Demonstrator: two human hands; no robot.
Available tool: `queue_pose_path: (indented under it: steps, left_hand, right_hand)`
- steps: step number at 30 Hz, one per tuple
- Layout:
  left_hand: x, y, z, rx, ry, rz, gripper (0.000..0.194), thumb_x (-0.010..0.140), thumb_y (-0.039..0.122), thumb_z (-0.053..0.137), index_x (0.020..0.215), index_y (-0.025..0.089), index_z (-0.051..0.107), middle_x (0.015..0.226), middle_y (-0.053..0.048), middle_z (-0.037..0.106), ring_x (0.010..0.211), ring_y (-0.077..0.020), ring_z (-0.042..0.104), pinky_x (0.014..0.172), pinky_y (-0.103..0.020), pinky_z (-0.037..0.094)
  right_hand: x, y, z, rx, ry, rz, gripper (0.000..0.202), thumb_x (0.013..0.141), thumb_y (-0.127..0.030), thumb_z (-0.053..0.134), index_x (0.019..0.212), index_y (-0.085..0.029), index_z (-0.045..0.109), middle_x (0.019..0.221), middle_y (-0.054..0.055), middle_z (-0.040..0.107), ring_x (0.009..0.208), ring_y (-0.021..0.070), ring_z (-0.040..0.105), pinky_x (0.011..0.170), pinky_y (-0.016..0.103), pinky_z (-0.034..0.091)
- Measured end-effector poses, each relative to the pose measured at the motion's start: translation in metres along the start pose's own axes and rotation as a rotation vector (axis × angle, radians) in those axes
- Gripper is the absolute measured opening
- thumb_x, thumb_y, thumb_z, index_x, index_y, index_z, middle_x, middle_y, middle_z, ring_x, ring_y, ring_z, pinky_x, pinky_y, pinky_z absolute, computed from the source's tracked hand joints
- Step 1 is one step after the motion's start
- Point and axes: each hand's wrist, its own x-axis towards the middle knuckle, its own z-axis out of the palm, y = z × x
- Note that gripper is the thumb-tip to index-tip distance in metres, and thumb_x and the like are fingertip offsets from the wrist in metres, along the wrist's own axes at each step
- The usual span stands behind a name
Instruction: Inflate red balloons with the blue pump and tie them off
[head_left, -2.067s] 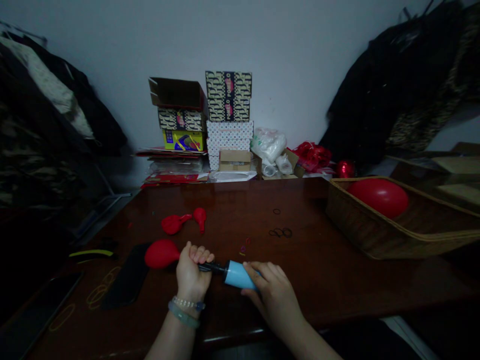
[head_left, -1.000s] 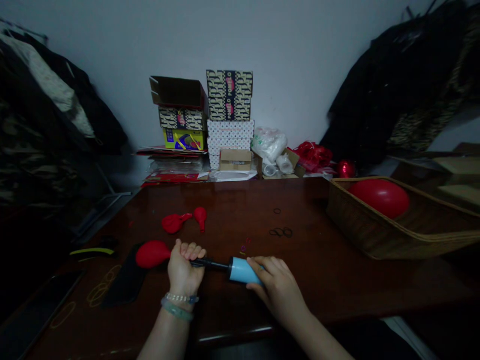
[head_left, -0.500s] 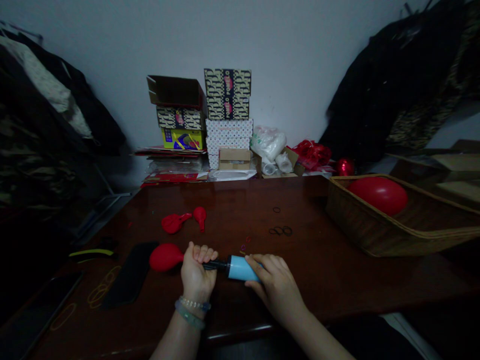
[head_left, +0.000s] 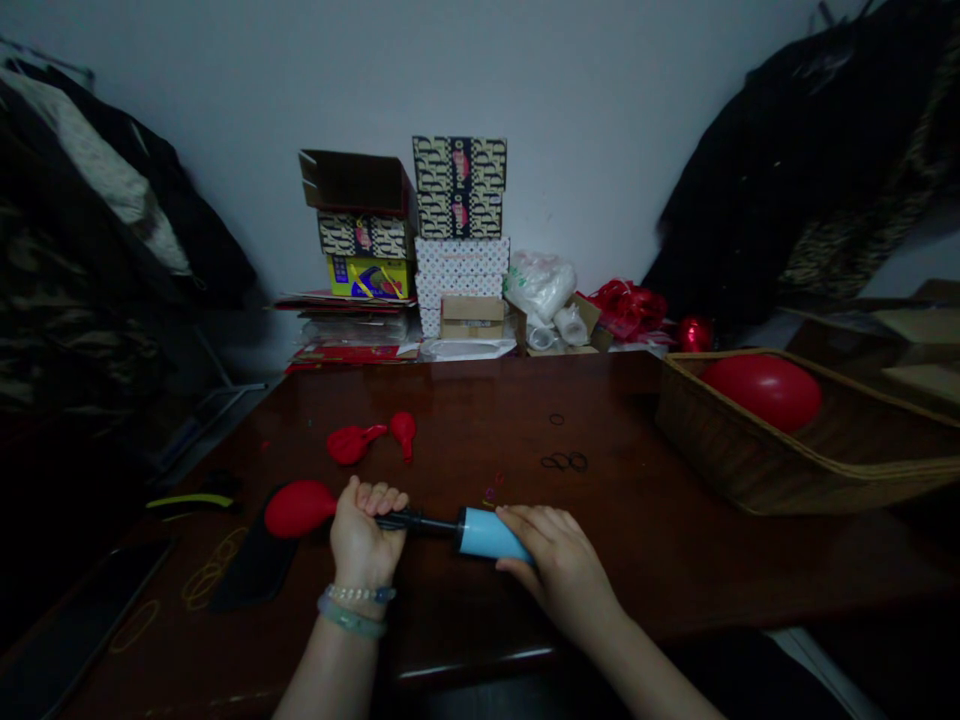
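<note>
My left hand [head_left: 367, 535] is closed around the black end of a blue hand balloon pump [head_left: 491, 533]. A partly filled red balloon [head_left: 300, 508] sticks out on the left side of this hand; its neck is hidden in the fist. My right hand [head_left: 559, 565] wraps the blue barrel of the pump. Between the hands a thin black rod shows, drawn out of the barrel. Two flat red balloons, one lying sideways [head_left: 354, 443] and one neck down [head_left: 403, 432], rest on the table [head_left: 637, 560] beyond my left hand.
A wicker basket [head_left: 720, 455] with an inflated red balloon [head_left: 765, 390] stands at right. Black bands [head_left: 566, 461] lie mid-table. Yellow rubber bands [head_left: 202, 585], a dark pad [head_left: 259, 575] and a phone-like slab [head_left: 90, 620] are at left. Stacked boxes [head_left: 461, 190] stand behind.
My left hand has moved left with the balloon and the pump's black end, baring more of the rod. My right hand and the blue barrel stay nearly in place.
</note>
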Motion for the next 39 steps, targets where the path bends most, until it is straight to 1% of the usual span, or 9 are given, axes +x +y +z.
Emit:
queue_pose_path:
  steps: [3,6,16,20,24,29,32,36,39]
  left_hand:
    - [-0.001,0.003,0.002,0.0,0.012,0.002,0.037,0.088,0.018,0.045,0.057,0.02,0.024,0.044,0.008,0.027,0.037,-0.0065,0.029,0.042,-0.022,0.029]
    - [-0.002,-0.001,0.002,-0.006,0.013,-0.007,0.037,0.088,0.017,0.045,0.058,0.02,0.024,0.044,0.008,0.027,0.036,-0.0063,0.029,0.042,-0.022,0.028]
    - [-0.012,-0.037,0.001,-0.018,-0.009,-0.084,0.038,0.085,0.017,0.05,0.057,0.02,0.025,0.045,0.007,0.027,0.038,-0.0068,0.03,0.043,-0.023,0.029]
    - [-0.016,-0.044,0.001,-0.016,-0.027,-0.081,0.039,0.084,0.018,0.052,0.056,0.02,0.026,0.045,0.008,0.027,0.038,-0.0067,0.03,0.044,-0.023,0.029]
    - [-0.017,-0.039,0.002,0.001,-0.017,-0.07,0.039,0.085,0.019,0.052,0.056,0.019,0.025,0.045,0.008,0.026,0.038,-0.0065,0.028,0.043,-0.023,0.028]
    - [-0.013,-0.026,0.005,0.033,-0.015,-0.051,0.039,0.086,0.02,0.051,0.057,0.02,0.025,0.045,0.008,0.026,0.037,-0.0065,0.027,0.042,-0.024,0.027]
    - [-0.009,-0.018,0.005,0.036,0.004,-0.037,0.039,0.086,0.021,0.051,0.057,0.02,0.024,0.045,0.008,0.026,0.037,-0.0063,0.028,0.043,-0.024,0.027]
    - [-0.006,-0.007,0.006,0.027,0.021,-0.018,0.038,0.086,0.018,0.049,0.057,0.02,0.024,0.045,0.008,0.025,0.036,-0.0063,0.027,0.042,-0.023,0.027]
    - [-0.004,-0.003,0.006,0.022,0.022,-0.013,0.038,0.087,0.019,0.048,0.057,0.02,0.024,0.045,0.008,0.026,0.036,-0.0062,0.028,0.042,-0.023,0.027]
  right_hand:
    - [0.0,0.0,0.0,-0.002,-0.005,0.006,0.048,0.084,-0.036,0.065,0.128,-0.023,0.053,0.119,0.009,0.063,0.103,0.0235,0.057,0.087,0.038,0.045]
    - [-0.001,-0.001,0.0,-0.021,-0.006,0.015,0.046,0.083,-0.036,0.066,0.126,-0.022,0.055,0.118,0.01,0.063,0.101,0.0239,0.057,0.086,0.039,0.045]
    - [-0.003,-0.006,0.004,-0.068,0.009,0.02,0.048,0.081,-0.031,0.069,0.126,-0.023,0.055,0.115,0.009,0.064,0.097,0.0234,0.057,0.083,0.038,0.045]
    - [-0.003,-0.008,0.005,-0.051,0.013,0.038,0.049,0.079,-0.026,0.07,0.125,-0.022,0.055,0.116,0.008,0.064,0.098,0.0233,0.057,0.085,0.039,0.045]
    - [-0.004,-0.01,0.006,-0.029,-0.006,0.047,0.051,0.079,-0.026,0.071,0.127,-0.022,0.053,0.116,0.008,0.063,0.1,0.0239,0.056,0.087,0.04,0.044]
    - [-0.005,-0.01,0.011,-0.024,-0.011,0.03,0.057,0.081,-0.026,0.069,0.133,-0.022,0.047,0.118,0.01,0.061,0.102,0.0247,0.056,0.087,0.041,0.045]
    - [-0.005,-0.007,0.011,-0.024,-0.001,0.03,0.058,0.082,-0.025,0.067,0.135,-0.021,0.044,0.117,0.012,0.061,0.103,0.0259,0.057,0.088,0.043,0.046]
    - [-0.002,-0.004,0.004,-0.027,-0.012,0.026,0.054,0.081,-0.026,0.068,0.131,-0.022,0.047,0.118,0.011,0.061,0.104,0.026,0.057,0.088,0.043,0.046]
    - [-0.001,-0.003,0.001,-0.045,-0.019,0.032,0.053,0.079,-0.025,0.07,0.128,-0.021,0.05,0.117,0.009,0.062,0.102,0.0254,0.058,0.087,0.042,0.047]
